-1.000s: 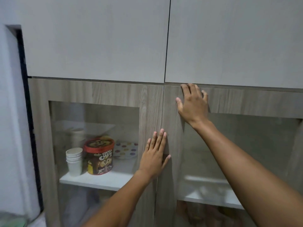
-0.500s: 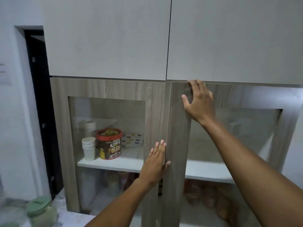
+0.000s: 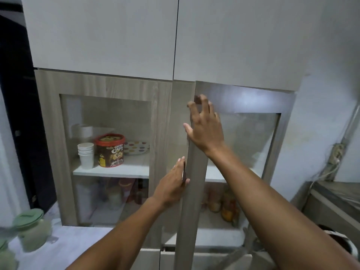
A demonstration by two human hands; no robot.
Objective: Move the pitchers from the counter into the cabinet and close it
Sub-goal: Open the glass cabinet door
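Observation:
A pale pitcher with a green lid (image 3: pixel 32 228) stands on the counter at the lower left, with a second, blurred one (image 3: pixel 5 256) at the frame's corner. The right cabinet door (image 3: pixel 191 201), wood-framed with a glass pane, stands partly swung out toward me. My right hand (image 3: pixel 204 129) grips its free edge near the top, fingers curled round it. My left hand (image 3: pixel 173 184) holds the same edge lower down, fingers tucked behind it and thumb on the front. The left cabinet door (image 3: pixel 109 84) is closed.
Behind the left glass a shelf holds stacked paper cups (image 3: pixel 85 154), a brown and red tin (image 3: pixel 111 151) and a dotted plate (image 3: pixel 136 148). Jars sit on the lower shelf (image 3: pixel 224 207). A white counter (image 3: pixel 78 242) runs below; a grey ledge (image 3: pixel 335 199) is at the right.
The right door has swung out from closed toward me. My left hand went from flat on the left door to the right door's edge. The view pulled back, showing the pitchers.

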